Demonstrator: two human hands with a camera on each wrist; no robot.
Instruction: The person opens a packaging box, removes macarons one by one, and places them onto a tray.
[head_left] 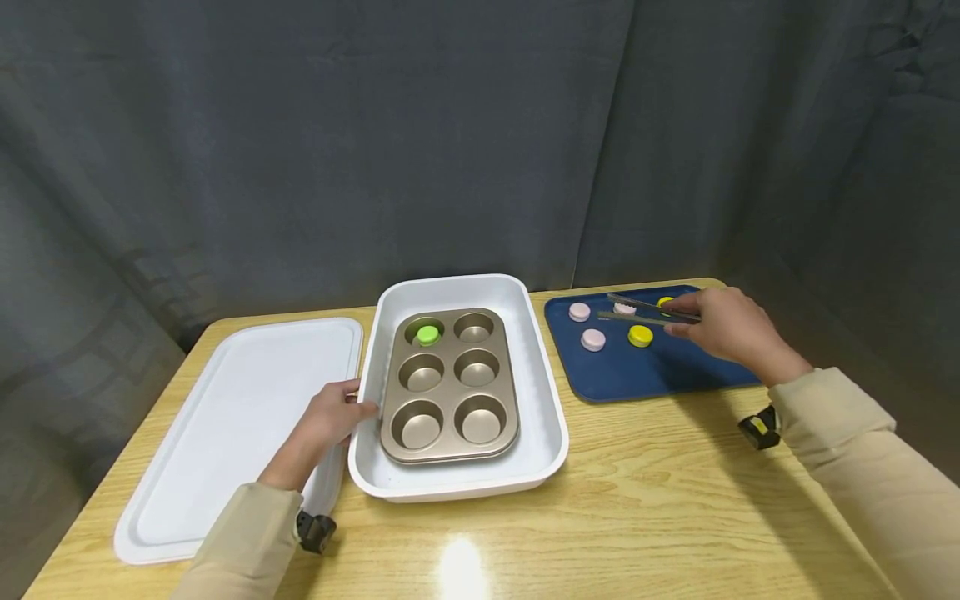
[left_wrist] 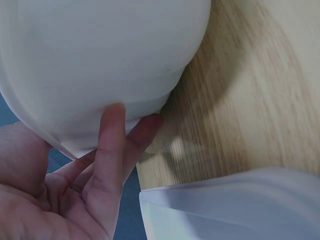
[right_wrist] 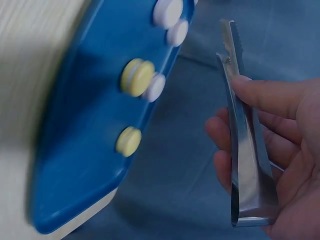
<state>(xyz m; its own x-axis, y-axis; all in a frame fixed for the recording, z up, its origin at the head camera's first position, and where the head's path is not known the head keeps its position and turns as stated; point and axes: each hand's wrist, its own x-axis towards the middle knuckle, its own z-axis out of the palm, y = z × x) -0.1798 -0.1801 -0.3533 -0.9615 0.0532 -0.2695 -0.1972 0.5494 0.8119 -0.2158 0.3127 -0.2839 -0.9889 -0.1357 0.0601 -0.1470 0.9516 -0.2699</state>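
In the head view my right hand (head_left: pixel 731 325) grips metal tongs (right_wrist: pixel 250 170) above the blue tray (head_left: pixel 622 379). Nothing sits between the tongs' tips, which are apart. Below lie pink macarons (head_left: pixel 592 339) and yellow macarons (head_left: pixel 641 336); the tongs partly cover one of each colour. My left hand (head_left: pixel 333 417) holds the left rim of a deep white tub (head_left: pixel 551 433), thumb over the rim and fingers (left_wrist: pixel 112 135) against the outer wall. Inside the tub lies a bronze muffin tin (head_left: pixel 448 412), with a green macaron (head_left: pixel 428 335) in its far-left cup.
A flat white tray or lid (head_left: pixel 247 417) lies at the left, its right edge close to the tub and under my left forearm. All stand on a wooden table (head_left: pixel 637 500). A dark curtain (head_left: pixel 420 150) hangs behind the table's far edge.
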